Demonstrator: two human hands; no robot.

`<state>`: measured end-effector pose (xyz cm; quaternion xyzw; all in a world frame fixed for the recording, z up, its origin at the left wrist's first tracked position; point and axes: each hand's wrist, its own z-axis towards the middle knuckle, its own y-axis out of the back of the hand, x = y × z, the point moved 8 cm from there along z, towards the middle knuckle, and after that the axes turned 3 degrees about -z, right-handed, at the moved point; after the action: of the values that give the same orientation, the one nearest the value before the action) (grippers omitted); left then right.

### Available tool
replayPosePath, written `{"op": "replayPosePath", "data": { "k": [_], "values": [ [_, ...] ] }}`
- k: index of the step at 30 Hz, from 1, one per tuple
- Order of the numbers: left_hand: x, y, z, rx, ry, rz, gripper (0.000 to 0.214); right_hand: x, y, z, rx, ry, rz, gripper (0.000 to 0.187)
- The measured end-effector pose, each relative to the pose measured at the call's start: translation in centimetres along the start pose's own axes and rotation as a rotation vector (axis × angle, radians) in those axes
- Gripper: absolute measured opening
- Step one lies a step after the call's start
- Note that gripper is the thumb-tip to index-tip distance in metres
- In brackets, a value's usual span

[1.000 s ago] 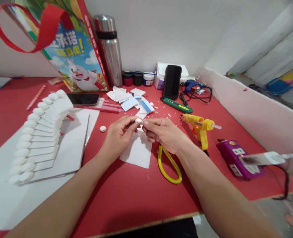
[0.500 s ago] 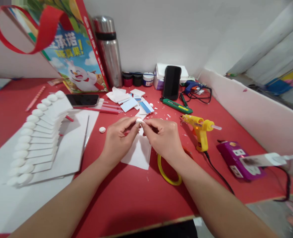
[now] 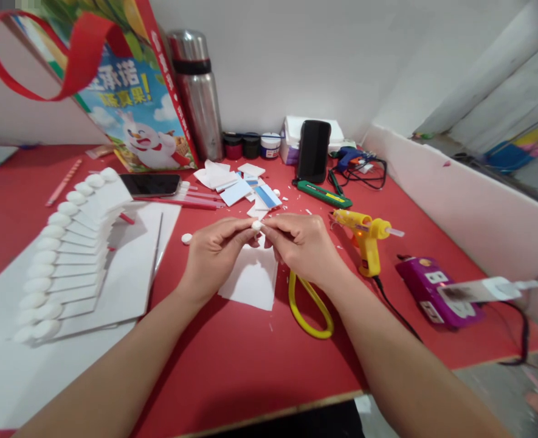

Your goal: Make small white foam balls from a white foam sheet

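White piece (image 3: 256, 225) sits pinched in the closed grip of our left hand (image 3: 214, 250) and right hand (image 3: 304, 246), and might dent or slip if we squeeze unevenly.

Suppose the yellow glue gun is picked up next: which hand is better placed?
Right, probably: the right hand is nearer the yellow glue gun, while the left hand is farther across. Both hold a small white piece, so the left would need to keep it.

The red-handled carton (image 3: 143, 115) bears “承诺” in white above “真果!” in yellow.
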<state>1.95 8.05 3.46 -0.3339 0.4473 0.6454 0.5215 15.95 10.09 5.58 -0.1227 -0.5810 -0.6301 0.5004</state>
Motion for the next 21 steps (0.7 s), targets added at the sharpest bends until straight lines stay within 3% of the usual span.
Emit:
{"op": "replayPosePath", "data": {
  "k": [2,5,10,16,21],
  "values": [
    [0.5,-0.2,0.2,0.067,0.062,-0.086,0.02,-0.2,-0.1,0.1,0.043,0.002,0.05,0.026],
    [0.3,-0.5,0.4,0.116,0.033,-0.063,0.021,-0.6,-0.5,0.2,0.063,-0.03,0.102,0.027],
    [-0.3,-0.6,0.2,0.067,-0.051,0.087,0.021,-1.2,-0.4,-0.2,-0.055,-0.133,-0.011,0.026],
    [-0.9,-0.5,-0.1,-0.036,-0.116,0.16,0.019,0.6,-0.7,-0.5,-0.12,0.052,-0.247,0.022],
    [-1.1,-0.5,-0.4,-0.051,-0.189,0.285,0.021,0.5,-1.3,-0.4,-0.034,0.097,-0.191,0.021]
  ]
}}
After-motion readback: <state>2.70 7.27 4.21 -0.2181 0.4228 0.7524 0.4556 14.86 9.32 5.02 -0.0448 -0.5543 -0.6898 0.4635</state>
